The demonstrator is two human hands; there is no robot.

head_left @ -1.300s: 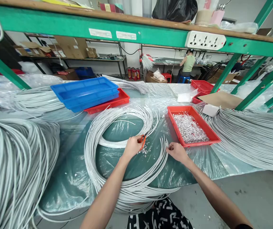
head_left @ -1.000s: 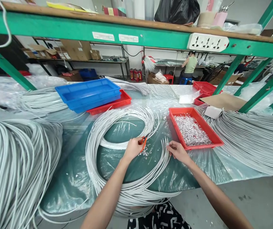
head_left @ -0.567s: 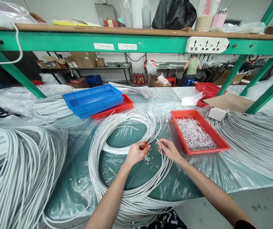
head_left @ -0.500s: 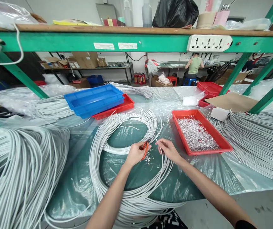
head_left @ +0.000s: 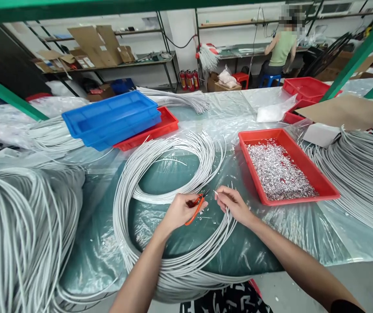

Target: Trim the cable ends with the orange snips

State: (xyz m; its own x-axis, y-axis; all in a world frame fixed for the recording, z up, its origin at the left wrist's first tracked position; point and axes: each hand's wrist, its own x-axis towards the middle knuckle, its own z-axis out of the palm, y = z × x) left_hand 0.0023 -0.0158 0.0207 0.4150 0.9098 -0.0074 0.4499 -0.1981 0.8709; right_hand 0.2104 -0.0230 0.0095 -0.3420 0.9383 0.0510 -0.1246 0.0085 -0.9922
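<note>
as the view tipped down: the green shelf beam that filled the top of the frame slid almost out of sight, and the bench took over the picture.
right hand: right hand (head_left: 235, 204) had come in from the cable ends near the red tray to frame centre, fingers pinched narrow on the tip of one white cable (head_left: 217, 194).
left hand: left hand (head_left: 179, 211) stayed put at centre, closed around the orange-handled snips (head_left: 195, 207), blades aimed at that raised cable tip.
gap: tip and blades were just beside each other; touching or not, could not tell.
reading: looked like one end had been singled out of the cable coil (head_left: 160, 174) and brought up for a trim or strip, cut not yet made.
scraps: a few silvery bits lay on the sheet under the hands.
surface: green bench (head_left: 186, 243) under crinkled clear plastic, the coil looped round both hands.
right of centre: red tray (head_left: 331, 191) full of shiny metal pieces.
upper left: blue trays (head_left: 114, 117) stacked on another red one.
edges: heavy cable bundles (head_left: 20, 226) at lower left, more at far right.
room: cardboard boxes on back shelves, a seated person at a far bench, upper right.
</note>
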